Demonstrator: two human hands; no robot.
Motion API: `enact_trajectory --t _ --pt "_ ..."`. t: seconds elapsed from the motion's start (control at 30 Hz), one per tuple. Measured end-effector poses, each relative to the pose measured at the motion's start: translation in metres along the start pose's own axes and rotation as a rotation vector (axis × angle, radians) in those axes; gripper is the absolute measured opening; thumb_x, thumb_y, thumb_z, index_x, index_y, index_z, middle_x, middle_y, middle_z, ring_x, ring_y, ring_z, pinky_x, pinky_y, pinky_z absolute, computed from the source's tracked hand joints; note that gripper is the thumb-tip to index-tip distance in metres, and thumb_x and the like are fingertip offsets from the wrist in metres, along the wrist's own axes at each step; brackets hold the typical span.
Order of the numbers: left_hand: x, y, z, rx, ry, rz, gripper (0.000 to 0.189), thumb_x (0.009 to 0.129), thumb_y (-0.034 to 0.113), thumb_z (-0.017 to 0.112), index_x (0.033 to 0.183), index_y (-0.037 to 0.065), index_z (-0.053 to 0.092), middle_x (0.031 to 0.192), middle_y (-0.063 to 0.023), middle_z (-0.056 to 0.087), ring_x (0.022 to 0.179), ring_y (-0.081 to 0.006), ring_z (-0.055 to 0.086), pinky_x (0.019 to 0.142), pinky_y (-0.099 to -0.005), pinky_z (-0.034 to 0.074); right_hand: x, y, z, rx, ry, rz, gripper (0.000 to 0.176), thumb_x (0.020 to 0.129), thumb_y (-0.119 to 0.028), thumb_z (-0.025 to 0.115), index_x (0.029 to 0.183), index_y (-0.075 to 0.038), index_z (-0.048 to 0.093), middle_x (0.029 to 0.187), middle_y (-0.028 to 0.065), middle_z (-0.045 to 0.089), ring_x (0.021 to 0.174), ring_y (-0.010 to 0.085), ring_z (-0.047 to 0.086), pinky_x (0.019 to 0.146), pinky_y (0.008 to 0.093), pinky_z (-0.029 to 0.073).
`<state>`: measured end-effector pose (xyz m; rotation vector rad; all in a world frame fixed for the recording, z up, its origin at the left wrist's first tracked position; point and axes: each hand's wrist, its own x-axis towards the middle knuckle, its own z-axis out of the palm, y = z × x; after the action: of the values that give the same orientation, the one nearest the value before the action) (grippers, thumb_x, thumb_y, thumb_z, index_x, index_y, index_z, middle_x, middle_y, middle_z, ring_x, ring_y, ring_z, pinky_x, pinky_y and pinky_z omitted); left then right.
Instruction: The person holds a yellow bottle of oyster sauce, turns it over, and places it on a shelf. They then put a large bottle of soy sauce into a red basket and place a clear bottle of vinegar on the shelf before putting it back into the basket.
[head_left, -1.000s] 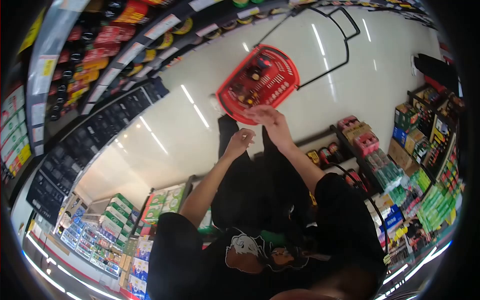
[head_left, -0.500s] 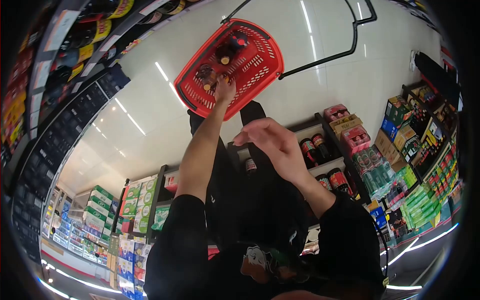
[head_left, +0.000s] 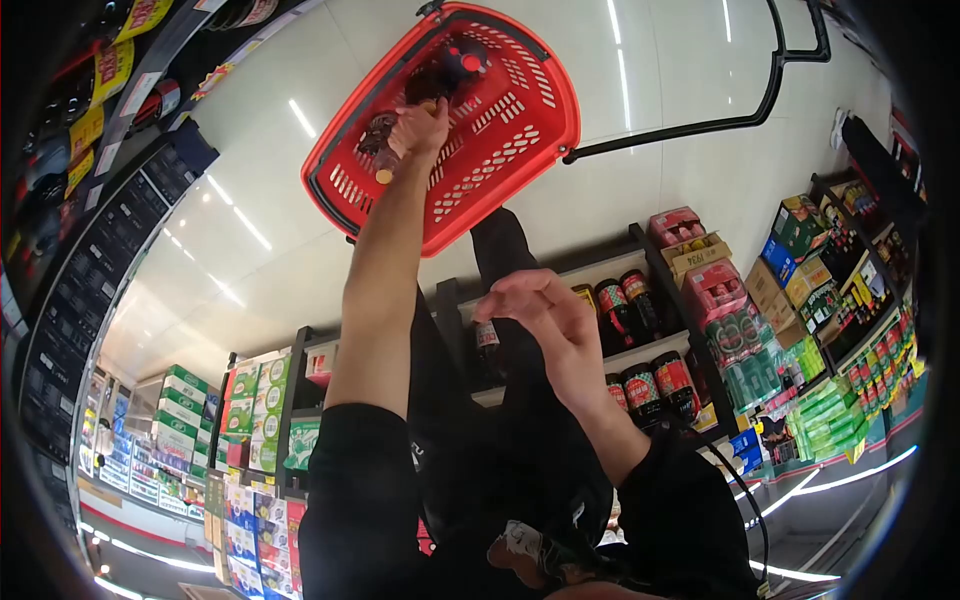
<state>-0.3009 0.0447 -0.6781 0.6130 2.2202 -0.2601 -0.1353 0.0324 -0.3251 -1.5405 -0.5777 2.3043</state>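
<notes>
A red shopping basket with slotted walls stands on the floor in front of my legs. Inside lie two dark bottles with yellowish caps; the far bottle shows a red round mark, the near bottle lies on the left side. My left hand reaches down into the basket, its fingers closed at the neck of the far bottle, partly covering it. Over my leg, my right hand hangs in the air with fingers loosely bent, holding nothing.
The basket's black handle extends right over the pale tiled floor. Low shelves with dark labelled bottles stand at the right, beside wrapped drink packs. Boxed goods and a dark shelf are at the left.
My left hand has moved farther into the basket, from between the bottles to the far bottle's neck. The basket appears larger and higher in view. My right hand stays raised.
</notes>
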Motion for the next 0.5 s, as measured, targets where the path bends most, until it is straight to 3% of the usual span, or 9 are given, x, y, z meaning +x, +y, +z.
enact_trajectory --t 0.03,0.07,0.1,0.17,0.4,0.5 --pt "0.0 -0.001 -0.007 0.012 0.013 0.015 0.082 0.093 0.066 0.057 0.124 -0.01 0.058 0.105 -0.0188 0.076 0.105 -0.0367 0.074 0.09 -0.0498 0.057 -0.003 0.005 -0.001 0.003 0.003 0.006 0.025 0.109 -0.017 0.052 0.12 0.003 0.061 0.107 0.0134 0.07 0.105 0.0236 0.069 0.102 0.0409 0.052" --pt "-0.004 -0.004 -0.014 0.064 0.023 0.148 0.065 0.097 0.058 0.057 0.122 -0.002 0.064 0.102 -0.0185 0.077 0.099 -0.0376 0.075 0.085 -0.0485 0.059 -0.006 0.009 -0.002 0.016 -0.008 0.015 0.024 0.109 -0.016 0.052 0.121 0.003 0.061 0.107 0.0133 0.07 0.106 0.0233 0.069 0.102 0.0407 0.052" --pt "-0.001 -0.005 -0.015 0.066 0.022 0.149 0.065 0.097 0.058 0.057 0.122 -0.002 0.064 0.102 -0.0185 0.077 0.099 -0.0376 0.075 0.085 -0.0485 0.059 -0.007 0.012 -0.004 0.029 -0.021 0.021 0.024 0.109 -0.016 0.052 0.121 0.003 0.061 0.107 0.0131 0.07 0.106 0.023 0.069 0.102 0.0404 0.052" --pt "0.008 -0.007 -0.012 0.285 0.001 0.391 0.05 0.1 0.048 0.056 0.12 0.004 0.068 0.102 -0.0195 0.076 0.098 -0.0378 0.075 0.084 -0.0481 0.059 -0.007 0.015 -0.007 0.024 -0.027 0.038 0.023 0.109 -0.014 0.052 0.121 0.003 0.061 0.107 0.0128 0.07 0.106 0.0225 0.068 0.102 0.0398 0.051" --pt "0.005 -0.027 -0.009 0.174 0.07 0.36 0.047 0.102 0.041 0.055 0.105 -0.001 0.074 0.108 -0.0222 0.075 0.098 -0.042 0.074 0.089 -0.0518 0.058 -0.022 0.01 -0.002 0.019 -0.082 0.073 0.022 0.109 -0.016 0.054 0.119 0.004 0.06 0.104 0.0094 0.069 0.104 0.0169 0.067 0.098 0.0332 0.051" --pt "-0.006 -0.037 -0.028 0.226 0.039 0.42 0.047 0.102 0.041 0.055 0.107 -0.002 0.073 0.108 -0.0239 0.074 0.097 -0.0423 0.074 0.09 -0.054 0.057 -0.024 0.014 -0.001 0.022 -0.053 0.104 0.022 0.109 -0.015 0.056 0.119 0.003 0.06 0.105 0.0102 0.069 0.104 0.017 0.068 0.097 0.0324 0.052"
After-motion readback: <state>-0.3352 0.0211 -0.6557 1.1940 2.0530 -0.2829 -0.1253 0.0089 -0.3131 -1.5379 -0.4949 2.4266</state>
